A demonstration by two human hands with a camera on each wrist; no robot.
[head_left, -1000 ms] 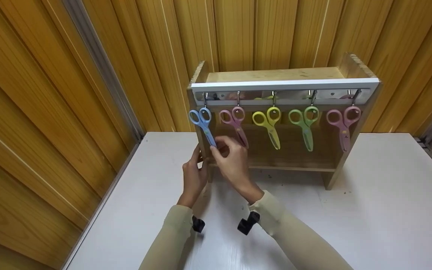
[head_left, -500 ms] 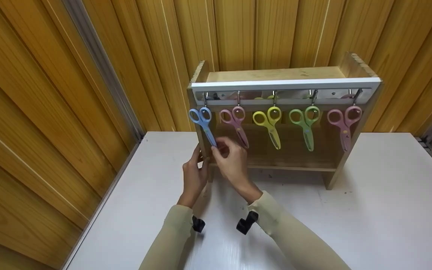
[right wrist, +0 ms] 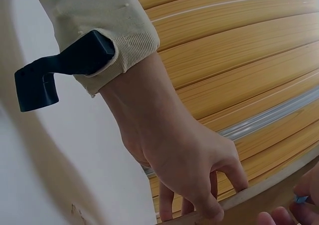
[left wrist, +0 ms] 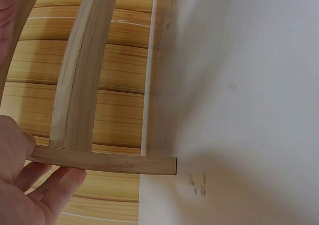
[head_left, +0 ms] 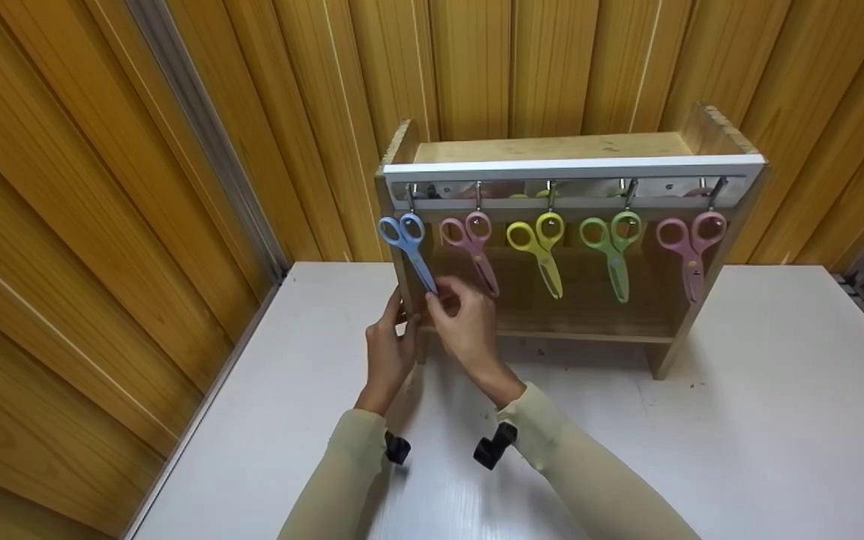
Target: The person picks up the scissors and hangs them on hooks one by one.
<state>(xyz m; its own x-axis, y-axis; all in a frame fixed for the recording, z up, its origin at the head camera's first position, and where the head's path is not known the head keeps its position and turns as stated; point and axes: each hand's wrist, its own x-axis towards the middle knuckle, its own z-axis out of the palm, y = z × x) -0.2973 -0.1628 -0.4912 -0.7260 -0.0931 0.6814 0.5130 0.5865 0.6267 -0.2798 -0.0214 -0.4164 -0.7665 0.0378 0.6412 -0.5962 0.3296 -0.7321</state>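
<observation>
Blue scissors (head_left: 411, 244) hang by one handle loop from the leftmost hook of a wooden rack (head_left: 582, 337), blades pointing down and to the right. My right hand (head_left: 468, 326) pinches them at the blade tip, between thumb and forefinger; in the right wrist view a bit of blue (right wrist: 301, 199) shows between those fingers. My left hand (head_left: 389, 356) holds the edge of the rack's left side panel (left wrist: 109, 161), thumb on one face and fingers on the other. To the right hang pink scissors (head_left: 469, 240), yellow scissors (head_left: 541, 247), green scissors (head_left: 613, 244) and another pink pair (head_left: 692, 244).
A metal strip (head_left: 657, 187) with hooks runs along the rack's upper front. The rack stands on a white table (head_left: 777, 420). Wood-patterned walls (head_left: 552, 67) rise behind and at the left, with a metal corner post (head_left: 207, 142).
The blue scissors' tip and my right fingertips have shifted very slightly to the right. My left hand keeps its place on the side panel.
</observation>
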